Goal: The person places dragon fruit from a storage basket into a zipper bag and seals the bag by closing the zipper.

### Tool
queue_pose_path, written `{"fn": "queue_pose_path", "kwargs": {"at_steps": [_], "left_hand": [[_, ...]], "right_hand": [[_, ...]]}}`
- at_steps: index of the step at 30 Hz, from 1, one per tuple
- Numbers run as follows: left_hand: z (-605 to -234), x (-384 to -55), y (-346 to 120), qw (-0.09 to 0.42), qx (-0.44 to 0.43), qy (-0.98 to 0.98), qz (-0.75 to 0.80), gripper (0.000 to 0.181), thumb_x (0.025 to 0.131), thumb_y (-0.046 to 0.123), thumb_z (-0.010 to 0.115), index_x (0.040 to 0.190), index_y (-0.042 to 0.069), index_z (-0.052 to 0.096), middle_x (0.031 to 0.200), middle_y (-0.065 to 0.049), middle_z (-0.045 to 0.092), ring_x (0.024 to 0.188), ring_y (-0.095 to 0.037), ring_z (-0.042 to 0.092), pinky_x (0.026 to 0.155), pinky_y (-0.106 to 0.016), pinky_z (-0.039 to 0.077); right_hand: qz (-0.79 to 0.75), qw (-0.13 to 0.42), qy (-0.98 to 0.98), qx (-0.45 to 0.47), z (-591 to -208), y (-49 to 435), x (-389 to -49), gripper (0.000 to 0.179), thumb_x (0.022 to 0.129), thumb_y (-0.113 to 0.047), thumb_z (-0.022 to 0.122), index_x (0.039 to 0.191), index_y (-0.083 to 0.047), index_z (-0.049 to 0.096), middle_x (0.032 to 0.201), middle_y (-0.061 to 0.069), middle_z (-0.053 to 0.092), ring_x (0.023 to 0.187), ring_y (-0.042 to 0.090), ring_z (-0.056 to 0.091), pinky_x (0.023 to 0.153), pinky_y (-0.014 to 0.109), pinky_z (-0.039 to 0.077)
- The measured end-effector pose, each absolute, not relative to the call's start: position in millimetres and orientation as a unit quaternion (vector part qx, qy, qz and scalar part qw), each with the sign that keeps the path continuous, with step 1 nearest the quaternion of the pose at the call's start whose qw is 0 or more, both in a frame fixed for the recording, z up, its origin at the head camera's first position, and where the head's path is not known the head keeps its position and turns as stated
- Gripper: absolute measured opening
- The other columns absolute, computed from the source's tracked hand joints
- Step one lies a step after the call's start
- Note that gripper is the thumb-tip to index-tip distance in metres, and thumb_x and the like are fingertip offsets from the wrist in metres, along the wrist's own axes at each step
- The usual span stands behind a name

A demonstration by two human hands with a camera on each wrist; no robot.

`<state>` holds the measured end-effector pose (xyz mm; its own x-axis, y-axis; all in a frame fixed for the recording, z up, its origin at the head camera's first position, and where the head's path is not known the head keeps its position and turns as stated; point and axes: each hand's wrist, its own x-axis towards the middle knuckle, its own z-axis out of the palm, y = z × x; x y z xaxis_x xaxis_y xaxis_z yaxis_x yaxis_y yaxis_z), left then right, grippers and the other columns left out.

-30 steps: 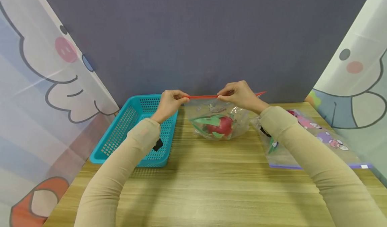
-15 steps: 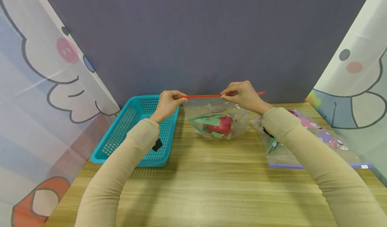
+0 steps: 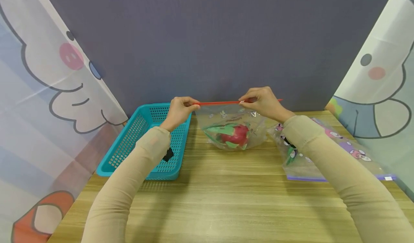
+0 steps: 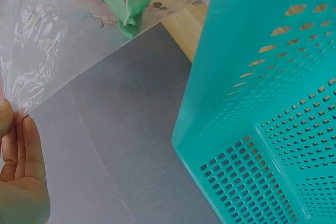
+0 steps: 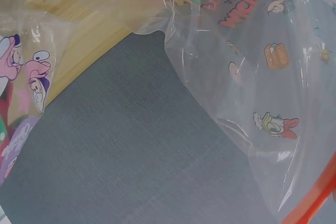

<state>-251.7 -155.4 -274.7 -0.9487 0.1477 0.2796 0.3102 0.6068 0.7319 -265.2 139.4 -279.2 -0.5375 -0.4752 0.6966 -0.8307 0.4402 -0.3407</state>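
A clear zip bag [image 3: 213, 115] with a red zip strip [image 3: 218, 103] hangs upright over the table, its bottom near the wood. Inside it lies a red dragon fruit [image 3: 238, 135] with green scales, also partly seen in the left wrist view. My left hand [image 3: 179, 112] pinches the strip's left end between thumb and fingers. Further right, my right hand [image 3: 264, 102] pinches a small white slider [image 3: 242, 101] on the strip, and the strip's right end pokes out behind that hand. Cartoon prints on the bag [image 5: 273, 77] show in the right wrist view, where the right hand is almost wholly out of frame.
A turquoise perforated basket [image 3: 184, 146] stands left of the bag, partly behind my left arm; a small black item [image 3: 168, 155] shows at the sleeve. On the right lies a second printed bag [image 3: 349, 153] with a purple zip, partly under my right arm. A dark panel [image 3: 207, 41] rises behind.
My right hand has slid a little to the right along the red strip with the white slider. The left hand shifted slightly left, then stayed. The dragon fruit keeps its place.
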Motion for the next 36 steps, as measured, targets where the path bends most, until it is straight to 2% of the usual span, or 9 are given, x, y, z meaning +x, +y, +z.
{"fn": "queue_pose_path", "kwargs": {"at_steps": [6,12,17,25,31,36], "left_hand": [[-274,-254,-158,0.092,-0.127,-0.891,-0.426,0.016,0.084,0.022,0.066,0.097,0.014,0.071,0.089,-0.005,0.07,0.064,-0.024,0.051,0.053,-0.029,0.036],[-274,-256,-158,0.092,-0.127,-0.894,-0.42,0.016,0.085,0.022,0.065,0.097,0.014,0.071,0.09,-0.005,0.07,0.061,-0.018,0.049,0.052,-0.028,0.037],[-275,-258,-158,0.09,-0.129,-0.895,-0.418,0.016,0.085,0.023,0.065,0.097,0.015,0.071,0.089,-0.004,0.07,0.051,-0.017,0.04,0.048,-0.028,0.033],[-274,-259,-159,0.097,-0.133,-0.893,-0.418,0.015,0.085,0.024,0.065,0.096,0.015,0.071,0.088,-0.002,0.069,0.049,-0.017,0.038,0.047,-0.027,0.032],[-276,-260,-160,0.099,-0.132,-0.897,-0.41,0.015,0.085,0.023,0.065,0.096,0.015,0.071,0.088,-0.003,0.069,0.052,-0.018,0.041,0.049,-0.028,0.033],[-278,-260,-161,0.102,-0.131,-0.896,-0.411,0.016,0.085,0.023,0.065,0.097,0.014,0.071,0.09,-0.004,0.07,0.062,-0.019,0.051,0.052,-0.029,0.036]], "right_hand": [[0.333,0.269,-0.807,0.406,-279,141,-267,0.008,0.078,-0.006,0.071,0.085,-0.004,0.074,0.072,0.004,0.066,0.054,0.009,0.049,0.049,0.015,0.036],[0.316,0.265,-0.82,0.397,-277,146,-265,0.009,0.078,-0.006,0.072,0.086,-0.005,0.074,0.073,0.003,0.066,0.052,0.007,0.046,0.047,0.017,0.034],[0.313,0.262,-0.825,0.391,-277,151,-264,0.009,0.078,-0.007,0.071,0.087,-0.006,0.074,0.074,0.002,0.066,0.053,0.008,0.049,0.047,0.018,0.038],[0.304,0.278,-0.824,0.388,-276,156,-266,0.009,0.077,-0.006,0.072,0.085,-0.004,0.074,0.073,0.004,0.067,0.051,0.006,0.045,0.046,0.016,0.036],[0.308,0.277,-0.824,0.386,-277,160,-265,0.008,0.077,-0.006,0.072,0.085,-0.003,0.074,0.072,0.004,0.067,0.052,0.007,0.047,0.047,0.014,0.036],[0.297,0.284,-0.828,0.382,-279,164,-265,0.008,0.077,-0.006,0.073,0.085,-0.004,0.074,0.073,0.004,0.067,0.053,0.009,0.049,0.048,0.014,0.036]]}}
